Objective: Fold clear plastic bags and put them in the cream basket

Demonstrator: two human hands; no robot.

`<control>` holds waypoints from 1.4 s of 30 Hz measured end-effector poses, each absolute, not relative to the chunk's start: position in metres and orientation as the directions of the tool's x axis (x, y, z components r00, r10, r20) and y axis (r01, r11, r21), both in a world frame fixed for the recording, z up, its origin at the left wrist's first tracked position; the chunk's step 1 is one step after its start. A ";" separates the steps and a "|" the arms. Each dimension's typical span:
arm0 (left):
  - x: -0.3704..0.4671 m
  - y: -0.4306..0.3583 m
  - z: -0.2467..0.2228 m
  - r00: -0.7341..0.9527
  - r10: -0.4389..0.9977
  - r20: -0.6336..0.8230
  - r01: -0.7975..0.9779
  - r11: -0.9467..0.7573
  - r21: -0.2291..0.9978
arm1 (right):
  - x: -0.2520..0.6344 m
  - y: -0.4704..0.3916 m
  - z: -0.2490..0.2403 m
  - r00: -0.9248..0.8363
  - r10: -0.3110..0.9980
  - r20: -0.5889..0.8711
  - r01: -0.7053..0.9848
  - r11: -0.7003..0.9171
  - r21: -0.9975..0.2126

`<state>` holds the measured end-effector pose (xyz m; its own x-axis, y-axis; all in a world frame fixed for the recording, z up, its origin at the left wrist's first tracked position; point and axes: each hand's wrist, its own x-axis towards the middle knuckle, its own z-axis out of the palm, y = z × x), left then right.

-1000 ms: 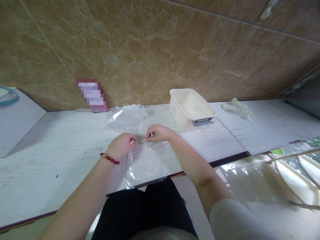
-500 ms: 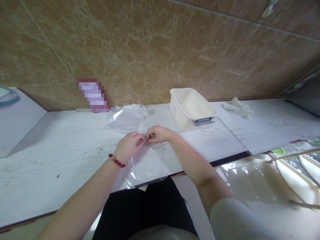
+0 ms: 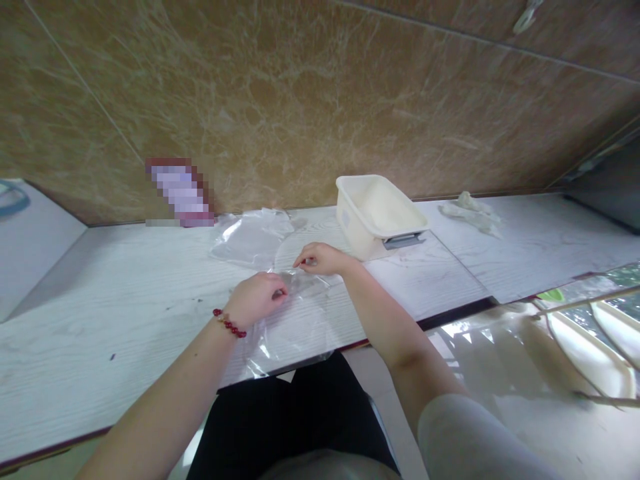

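A clear plastic bag point(image 3: 295, 337) lies on the white wood-grain counter, reaching its front edge. My left hand point(image 3: 257, 297), with a red bead bracelet at the wrist, is closed in a pinch at the bag's upper left edge. My right hand point(image 3: 321, 259) pinches the same bag's upper edge, a little farther back and to the right. Between the hands the film is stretched into a narrow raised edge. Just beyond them, more clear plastic bags point(image 3: 253, 240) lie flat; how many cannot be told.
A cream plastic bin point(image 3: 363, 230) with a grey handle stands behind my right hand, near the marble-look wall point(image 3: 280, 100). Farther right lies a crumpled whitish cloth or glove point(image 3: 471, 212). A white box point(image 3: 37, 247) stands at the far left. A pixelated object point(image 3: 183, 193) leans against the wall.
My hands have moved apart: the right one slightly up and back, the left one slightly down. More of the bag's upper edge shows between them. The view has shifted slightly.
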<state>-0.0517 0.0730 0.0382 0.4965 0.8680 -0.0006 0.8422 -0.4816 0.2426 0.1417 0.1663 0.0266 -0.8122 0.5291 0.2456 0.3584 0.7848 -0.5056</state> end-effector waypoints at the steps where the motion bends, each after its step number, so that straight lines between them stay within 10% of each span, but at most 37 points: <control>1: -0.052 0.073 0.038 0.500 0.866 -0.002 0.840 -0.485 0.244 | 0.140 0.166 0.025 -0.820 0.514 0.251 0.344 0.794 -0.500; 42: -0.042 0.064 0.037 0.660 0.751 -0.018 0.721 -0.627 0.294 | 0.131 0.167 0.013 -0.886 0.402 0.231 0.300 0.877 -0.374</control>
<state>-0.0421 0.0637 0.0374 0.6604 0.7507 -0.0183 0.7211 -0.6272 0.2944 0.1307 0.1671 0.0129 -0.8861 0.4018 0.2309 0.3004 0.8774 -0.3739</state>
